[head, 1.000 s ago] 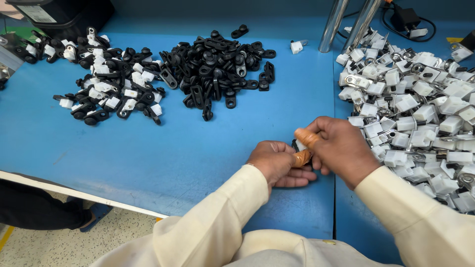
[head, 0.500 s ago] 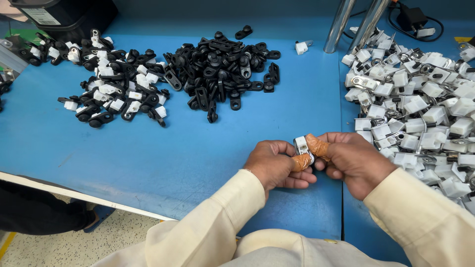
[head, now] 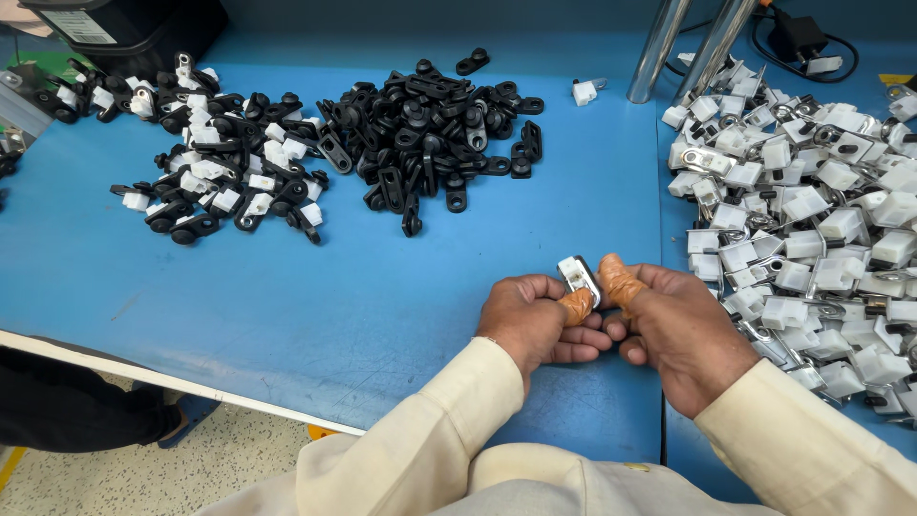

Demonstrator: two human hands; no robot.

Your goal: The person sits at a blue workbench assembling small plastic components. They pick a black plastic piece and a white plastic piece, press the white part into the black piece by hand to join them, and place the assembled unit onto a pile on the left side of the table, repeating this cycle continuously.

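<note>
My left hand (head: 531, 320) and my right hand (head: 674, 330) meet over the blue table (head: 334, 296), near its front edge. Between the two thumbs, each wrapped in an orange finger cot, I pinch a small white and metal clip part (head: 578, 275), held upright. A large heap of similar white and metal parts (head: 812, 220) lies just to the right of my right hand. Cream sleeves cover both forearms.
A pile of black plastic pieces (head: 430, 143) lies at the far centre. A mixed pile of black pieces fitted with white parts (head: 215, 177) is at the far left. Two metal posts (head: 688, 43) rise at the back right. One loose white part (head: 584, 92) sits near them.
My right hand has come off the top of the part and drawn to the right. The white part now shows between both thumbs, held higher.
</note>
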